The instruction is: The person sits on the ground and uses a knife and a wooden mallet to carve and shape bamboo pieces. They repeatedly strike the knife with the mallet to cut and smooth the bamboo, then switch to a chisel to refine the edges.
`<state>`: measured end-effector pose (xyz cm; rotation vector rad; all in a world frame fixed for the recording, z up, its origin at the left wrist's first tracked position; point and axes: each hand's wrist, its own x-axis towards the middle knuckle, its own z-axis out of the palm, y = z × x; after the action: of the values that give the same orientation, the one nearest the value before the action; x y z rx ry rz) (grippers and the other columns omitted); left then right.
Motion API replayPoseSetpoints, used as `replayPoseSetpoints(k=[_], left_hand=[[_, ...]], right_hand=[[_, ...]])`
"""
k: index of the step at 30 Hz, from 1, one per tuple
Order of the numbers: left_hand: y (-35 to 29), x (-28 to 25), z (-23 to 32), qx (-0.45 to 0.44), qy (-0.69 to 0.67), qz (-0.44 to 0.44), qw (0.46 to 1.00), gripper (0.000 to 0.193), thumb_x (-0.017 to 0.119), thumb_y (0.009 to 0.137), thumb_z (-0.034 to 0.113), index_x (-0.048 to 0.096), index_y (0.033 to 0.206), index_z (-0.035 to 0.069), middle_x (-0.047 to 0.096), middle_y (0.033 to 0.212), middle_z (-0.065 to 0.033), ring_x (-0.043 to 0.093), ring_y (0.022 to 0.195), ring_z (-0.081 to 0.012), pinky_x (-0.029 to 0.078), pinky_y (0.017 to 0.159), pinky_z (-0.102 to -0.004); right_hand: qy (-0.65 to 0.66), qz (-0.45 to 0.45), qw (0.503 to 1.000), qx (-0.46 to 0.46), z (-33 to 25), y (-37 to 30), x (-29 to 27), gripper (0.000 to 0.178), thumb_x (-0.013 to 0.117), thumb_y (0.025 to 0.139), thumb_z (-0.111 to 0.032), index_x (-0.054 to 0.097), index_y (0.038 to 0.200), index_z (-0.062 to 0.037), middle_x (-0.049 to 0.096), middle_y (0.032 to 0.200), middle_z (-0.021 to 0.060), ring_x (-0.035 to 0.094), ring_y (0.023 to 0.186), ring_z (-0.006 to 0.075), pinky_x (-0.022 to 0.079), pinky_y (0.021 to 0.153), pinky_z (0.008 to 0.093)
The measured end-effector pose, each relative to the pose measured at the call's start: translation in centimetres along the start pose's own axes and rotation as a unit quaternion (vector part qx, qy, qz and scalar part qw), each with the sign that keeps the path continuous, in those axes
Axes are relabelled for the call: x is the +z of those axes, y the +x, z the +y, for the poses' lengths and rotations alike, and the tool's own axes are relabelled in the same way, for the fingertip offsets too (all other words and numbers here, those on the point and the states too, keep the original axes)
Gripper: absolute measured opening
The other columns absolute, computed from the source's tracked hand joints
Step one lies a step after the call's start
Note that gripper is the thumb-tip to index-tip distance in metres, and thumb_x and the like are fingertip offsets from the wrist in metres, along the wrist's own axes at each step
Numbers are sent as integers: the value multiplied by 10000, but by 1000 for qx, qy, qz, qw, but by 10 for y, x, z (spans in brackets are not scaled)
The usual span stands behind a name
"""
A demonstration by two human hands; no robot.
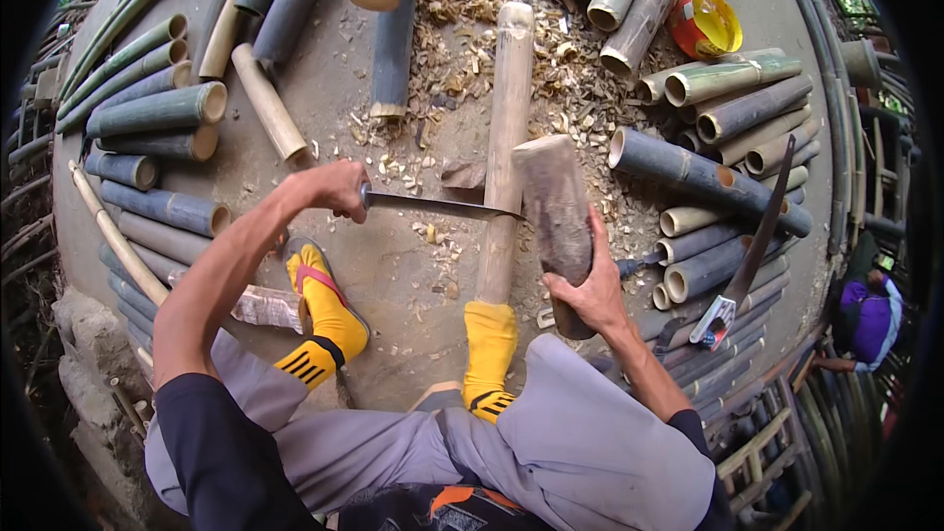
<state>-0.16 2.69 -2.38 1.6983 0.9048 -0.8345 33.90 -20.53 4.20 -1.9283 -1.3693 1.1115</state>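
Here, a pale pole runs under a knife clenched in the left hand. The right hand clasps a scuffed block. Shavings and bamboo lie around.

Place: bamboo workshop | stacked cut tubes | scattered shavings | handsaw

Curled shavings litter a grey-brown floor, a pale bamboo pole lying lengthwise near its middle. Cut tubes line its left edge; a tube pile crowds the right, a red-and-yellow bucket beyond toward the far right corner.
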Motion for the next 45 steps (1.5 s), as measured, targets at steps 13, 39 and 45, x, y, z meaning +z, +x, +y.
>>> replayPoseSetpoints(k=[13, 39, 45], left_hand=[[-18, 31, 20, -57, 85, 166, 981, 404, 724, 575, 305, 695, 881, 43, 680, 813, -205, 665, 759, -356, 549, 726, -421], [-39, 77, 20, 149, 179, 406, 884, 379, 740, 591, 95, 527, 904, 71, 534, 840, -140, 543, 828, -345, 452, 706, -421], [-42, 102, 9, 120, 212, 313, 918, 235, 655, 714, 135, 479, 857, 71, 569, 751, -110, 617, 725, -309, 487, 636, -409]], right_hand=[[-10, 3, 968, 250, 68, -71, 23, 912, 795, 645, -289, 291, 1361, -33, 519, 1233, 298, 530, 1138, 442, 434, 938, 459], [13, 114, 972, 205, 53, -76, 11, 831, 806, 666, -297, 380, 1301, 28, 594, 1143, 259, 599, 1049, 383, 465, 899, 436], [37, 113, 978, 172, 44, -73, 9, 801, 814, 657, -291, 416, 1273, 32, 603, 1100, 229, 608, 1000, 351, 473, 867, 408]])
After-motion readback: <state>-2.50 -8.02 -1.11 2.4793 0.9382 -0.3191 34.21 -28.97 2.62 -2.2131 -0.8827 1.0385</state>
